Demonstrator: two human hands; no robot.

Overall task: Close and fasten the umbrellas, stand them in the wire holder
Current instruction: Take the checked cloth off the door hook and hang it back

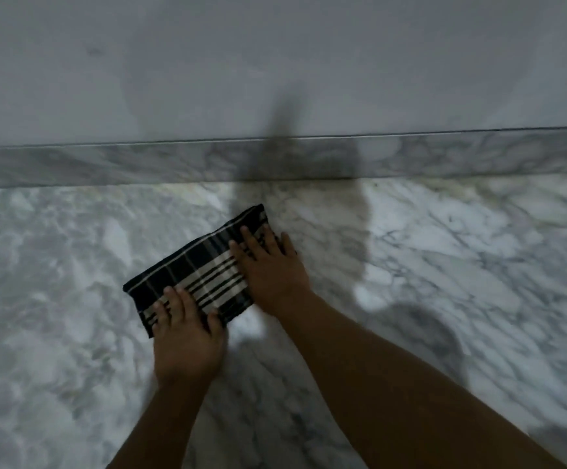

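A flat, folded piece of black-and-white plaid fabric (194, 269) lies on the marble floor, slanting from lower left to upper right. My left hand (184, 330) rests palm down on its near left end with the fingers spread. My right hand (265, 262) presses flat on its far right end, fingers apart. Neither hand grips the fabric; both lie on top of it. No umbrella frame, handle or wire holder shows in this view.
The white and grey veined marble floor (444, 252) runs up to a marble skirting strip (106, 165) below a plain grey wall (275, 62). Shadows of my arms fall across the floor and the wall.
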